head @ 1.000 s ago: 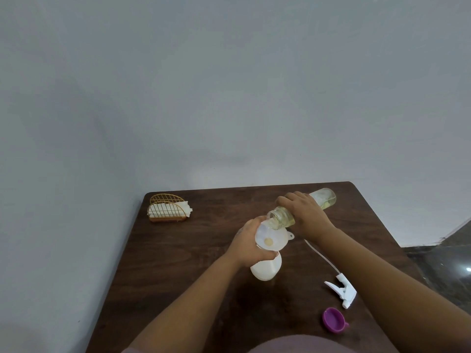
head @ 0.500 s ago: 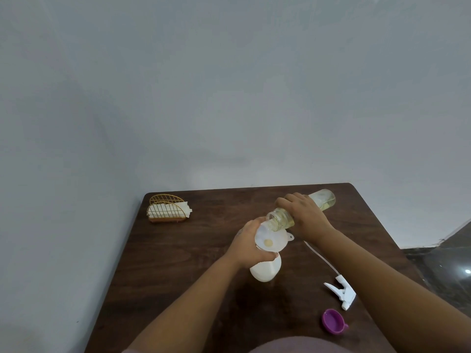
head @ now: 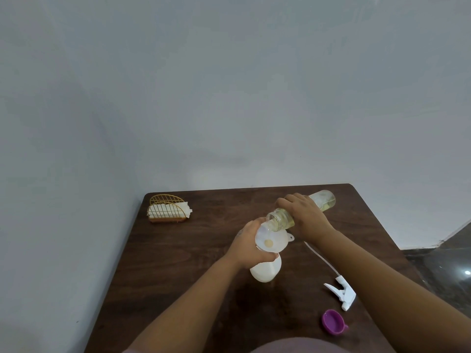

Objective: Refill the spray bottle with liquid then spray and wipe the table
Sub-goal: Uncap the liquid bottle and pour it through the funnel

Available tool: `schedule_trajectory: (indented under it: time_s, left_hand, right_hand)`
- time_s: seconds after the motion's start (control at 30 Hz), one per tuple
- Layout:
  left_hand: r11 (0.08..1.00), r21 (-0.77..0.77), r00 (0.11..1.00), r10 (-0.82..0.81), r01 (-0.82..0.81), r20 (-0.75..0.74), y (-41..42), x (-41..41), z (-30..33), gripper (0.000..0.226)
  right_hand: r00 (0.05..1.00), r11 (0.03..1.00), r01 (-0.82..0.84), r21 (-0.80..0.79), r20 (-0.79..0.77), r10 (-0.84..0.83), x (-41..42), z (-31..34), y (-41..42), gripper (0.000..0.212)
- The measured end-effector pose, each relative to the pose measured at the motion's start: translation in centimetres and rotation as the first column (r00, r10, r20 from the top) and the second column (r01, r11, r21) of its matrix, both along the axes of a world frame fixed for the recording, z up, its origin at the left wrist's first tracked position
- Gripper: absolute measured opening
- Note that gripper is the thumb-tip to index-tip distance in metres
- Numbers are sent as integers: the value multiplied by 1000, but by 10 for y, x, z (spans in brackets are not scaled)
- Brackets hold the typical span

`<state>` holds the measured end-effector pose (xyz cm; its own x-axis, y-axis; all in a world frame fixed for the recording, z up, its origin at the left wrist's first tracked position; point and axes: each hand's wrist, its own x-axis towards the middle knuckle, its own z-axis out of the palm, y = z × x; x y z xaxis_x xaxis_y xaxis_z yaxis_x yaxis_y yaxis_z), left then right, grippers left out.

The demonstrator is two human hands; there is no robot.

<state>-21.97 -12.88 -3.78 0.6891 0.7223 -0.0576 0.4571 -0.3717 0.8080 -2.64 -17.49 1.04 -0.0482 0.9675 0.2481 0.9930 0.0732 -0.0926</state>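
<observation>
The refill step is under way: at the tabletop's (head: 178, 263) centre, the left hand (head: 251, 244) clasps the funnel (head: 271, 242) on the white spray bottle (head: 266, 272), while the right hand's (head: 307, 217) fingers grip the tilted refill bottle (head: 300, 212) pouring yellowish liquid. Next, probably level it, then fetch the trigger head (head: 341, 294) at 4 o'clock.

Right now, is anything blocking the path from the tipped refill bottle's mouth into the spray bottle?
Nothing visible does. The refill bottle, tipped in the right hand, has its open mouth over the white funnel, which sits in the spray bottle steadied by the left hand. The trigger head lies apart on the table.
</observation>
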Motion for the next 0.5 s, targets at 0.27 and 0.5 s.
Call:
schedule_trajectory:
  time_s: [0.27,0.5]
  left_hand:
    - [1000,-6,1000,4,-4,-3,0,0,-1,84]
    - [1000,1,1000,5,-5,5,-1,0,1,82]
  right_hand:
    - [1000,1000,-1,-5,12,1,0,-1,1,52]
    - [1000,1000,-7,4,4,7,-1,1,0,48]
